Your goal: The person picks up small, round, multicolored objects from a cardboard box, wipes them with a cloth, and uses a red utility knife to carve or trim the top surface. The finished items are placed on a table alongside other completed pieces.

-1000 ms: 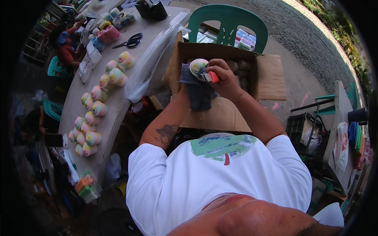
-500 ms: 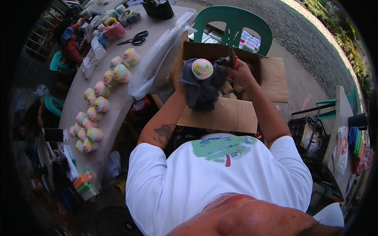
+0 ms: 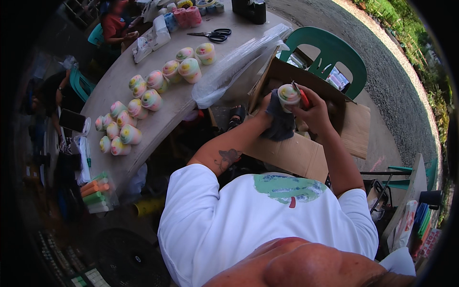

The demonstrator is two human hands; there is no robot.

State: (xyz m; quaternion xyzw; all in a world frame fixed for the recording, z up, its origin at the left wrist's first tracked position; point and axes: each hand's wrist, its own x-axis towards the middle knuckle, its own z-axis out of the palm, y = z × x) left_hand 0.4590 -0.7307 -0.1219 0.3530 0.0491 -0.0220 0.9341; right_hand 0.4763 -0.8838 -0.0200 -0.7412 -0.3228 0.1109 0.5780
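My left hand (image 3: 264, 111) is closed around a dark grey cloth (image 3: 279, 125), and a pastel swirled candle (image 3: 289, 94) in a small cup rests against it. Most of those fingers are hidden by the cloth. In my right hand (image 3: 313, 111) is a small red-handled cutting tool (image 3: 304, 99), its dark tip at the candle's top edge; I cannot tell whether its jaws are apart. Both hands are over an open cardboard box (image 3: 299, 150) with more cups inside, partly hidden by my arms.
On the curved table (image 3: 179, 103) to the left stand several similar candles (image 3: 152, 100), with black-handled scissors (image 3: 213, 35) behind them. Clear plastic sheeting (image 3: 234, 67) hangs over the table's edge. A green chair (image 3: 330, 45) is behind the box. A person in red (image 3: 113, 24) sits at far left.
My view has swung left, so the table and box appear further right. The red-handled tool has come from beside the candle to its top, and the candle is now closer to my right hand.
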